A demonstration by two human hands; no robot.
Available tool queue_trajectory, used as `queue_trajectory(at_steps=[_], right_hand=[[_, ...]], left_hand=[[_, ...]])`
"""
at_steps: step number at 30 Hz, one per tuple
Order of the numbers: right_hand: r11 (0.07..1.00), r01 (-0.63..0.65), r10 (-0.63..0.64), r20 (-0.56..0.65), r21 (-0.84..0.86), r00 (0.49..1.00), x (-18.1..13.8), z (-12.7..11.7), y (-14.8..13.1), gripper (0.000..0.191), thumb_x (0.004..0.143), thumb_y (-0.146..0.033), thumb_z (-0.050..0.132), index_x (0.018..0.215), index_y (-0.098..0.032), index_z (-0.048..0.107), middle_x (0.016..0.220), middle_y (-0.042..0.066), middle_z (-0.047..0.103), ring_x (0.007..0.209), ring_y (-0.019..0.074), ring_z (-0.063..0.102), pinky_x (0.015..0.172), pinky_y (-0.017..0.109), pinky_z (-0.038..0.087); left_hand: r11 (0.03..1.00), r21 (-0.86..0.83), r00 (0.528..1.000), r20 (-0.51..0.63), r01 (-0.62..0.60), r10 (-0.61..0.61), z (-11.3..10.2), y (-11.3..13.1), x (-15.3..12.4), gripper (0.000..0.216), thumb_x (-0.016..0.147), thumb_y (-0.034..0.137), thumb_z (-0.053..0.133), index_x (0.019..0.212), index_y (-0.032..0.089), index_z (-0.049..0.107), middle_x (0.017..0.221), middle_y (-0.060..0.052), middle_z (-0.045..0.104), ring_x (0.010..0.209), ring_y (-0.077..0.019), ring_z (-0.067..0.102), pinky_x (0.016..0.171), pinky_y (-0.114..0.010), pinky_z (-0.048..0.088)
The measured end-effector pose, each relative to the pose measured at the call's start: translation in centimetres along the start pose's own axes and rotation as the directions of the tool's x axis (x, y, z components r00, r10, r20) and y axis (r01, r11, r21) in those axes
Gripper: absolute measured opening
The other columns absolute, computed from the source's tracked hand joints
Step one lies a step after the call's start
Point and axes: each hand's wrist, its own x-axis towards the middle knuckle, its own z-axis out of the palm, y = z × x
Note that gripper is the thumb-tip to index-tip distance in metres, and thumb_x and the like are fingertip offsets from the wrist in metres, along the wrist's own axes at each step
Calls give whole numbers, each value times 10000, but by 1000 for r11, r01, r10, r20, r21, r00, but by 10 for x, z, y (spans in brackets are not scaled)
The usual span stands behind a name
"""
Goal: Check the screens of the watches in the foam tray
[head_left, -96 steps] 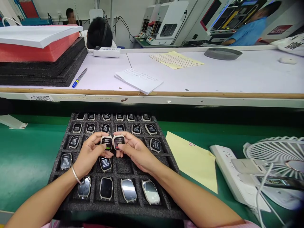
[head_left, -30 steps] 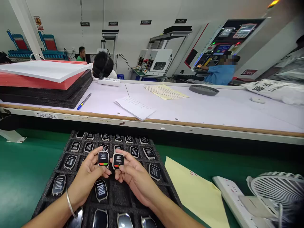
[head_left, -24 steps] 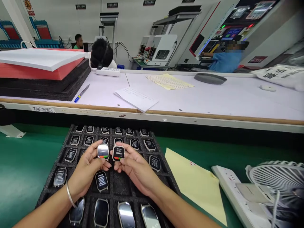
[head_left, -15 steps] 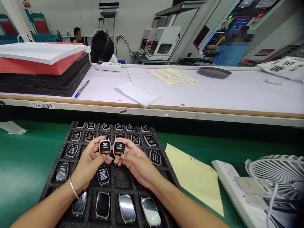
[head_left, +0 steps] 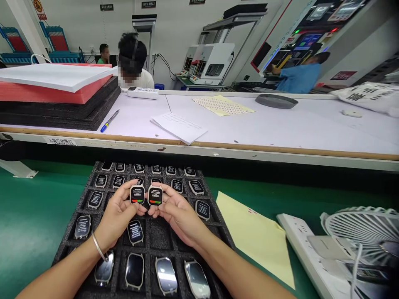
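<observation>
A black foam tray [head_left: 218,216] lies on the green mat, holding several strapless smartwatch bodies in its pockets. My left hand [head_left: 116,216] grips one watch body [head_left: 137,194] whose lit screen shows text and a red-green bar. My right hand [head_left: 176,214] grips a second watch body [head_left: 155,196] with the same kind of screen. Both are held side by side, just above the tray's middle rows. The nearest row holds watches with dark, blank screens [head_left: 166,275].
A yellow paper sheet [head_left: 255,236] lies right of the tray. A white power strip [head_left: 314,257] and a white fan [head_left: 361,228] sit at the right. Behind runs a white bench with papers [head_left: 179,126], a pen [head_left: 109,121] and stacked foam sheets [head_left: 56,99]. Other people work beyond.
The camera has tilted up and down, shifting the view. Both hands stay together over the tray with the two watches. The person behind the bench has raised their head.
</observation>
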Motion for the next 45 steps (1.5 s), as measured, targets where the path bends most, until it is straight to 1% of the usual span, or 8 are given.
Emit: queue_trajectory(at_steps=[16, 25, 28, 34, 39, 42, 45], right_hand=[[1000, 6, -6, 16, -1, 1000, 0, 1, 1, 458, 705, -129, 670, 1149, -209, 595, 861, 17, 683, 676, 134, 632, 677, 286, 479], [1000, 2, -1, 24, -20, 1000, 0, 0, 1, 469, 710, -149, 679, 1167, -199, 584, 846, 19, 692, 677, 131, 631, 675, 285, 476], [1000, -2, 3, 33, -18, 999, 1, -1, 2, 476, 697, -142, 668, 1163, -201, 589, 865, 16, 691, 665, 123, 631, 670, 279, 482], [1000, 9, -8, 60, -18, 998, 1, -3, 4, 511, 673, -82, 605, 1167, -215, 597, 911, 19, 687, 677, 125, 637, 680, 284, 493], [999, 25, -23, 81, -24, 996, 1, -4, 4, 458, 732, -144, 670, 1177, -215, 585, 883, 14, 677, 677, 123, 635, 681, 283, 491], [999, 32, -28, 86, -42, 996, 0, -3, 4, 437, 766, -192, 695, 1186, -214, 576, 876, 17, 672, 683, 131, 644, 665, 284, 481], [999, 32, -29, 80, -36, 996, -1, -2, 3, 463, 750, -168, 684, 1195, -217, 568, 875, 14, 669, 698, 135, 646, 667, 283, 473]], left_hand=[[1000, 15, 1000, 5, -8, 8, 2, 1, -1, 527, 754, 157, 670, 1255, 217, 516, 1060, -48, 657, 683, -104, 648, 719, -281, 534], [999, 40, 1000, 9, -16, 16, 0, -2, 1, 575, 744, 168, 661, 1293, 194, 496, 1028, -41, 648, 664, -93, 646, 695, -271, 544], [999, 43, 1000, 18, -21, 21, -1, -3, 2, 587, 719, 155, 671, 1279, 199, 502, 1032, -36, 652, 663, -87, 645, 688, -262, 550], [998, 38, 998, 23, -53, 52, -1, -5, 3, 545, 687, 108, 655, 1208, 204, 527, 1004, -21, 656, 646, -83, 646, 652, -243, 551], [998, 44, 998, 12, -54, 54, -1, -4, 3, 528, 681, 121, 683, 1182, 199, 538, 993, -18, 657, 635, -81, 648, 636, -235, 550], [996, 63, 998, 2, -65, 65, -1, -3, 3, 495, 693, 155, 709, 1163, 192, 557, 963, -14, 661, 600, -71, 636, 594, -216, 538], [996, 59, 997, 9, -71, 71, -2, -3, 2, 486, 698, 157, 714, 1161, 194, 569, 971, -20, 674, 616, -79, 653, 618, -221, 553]])
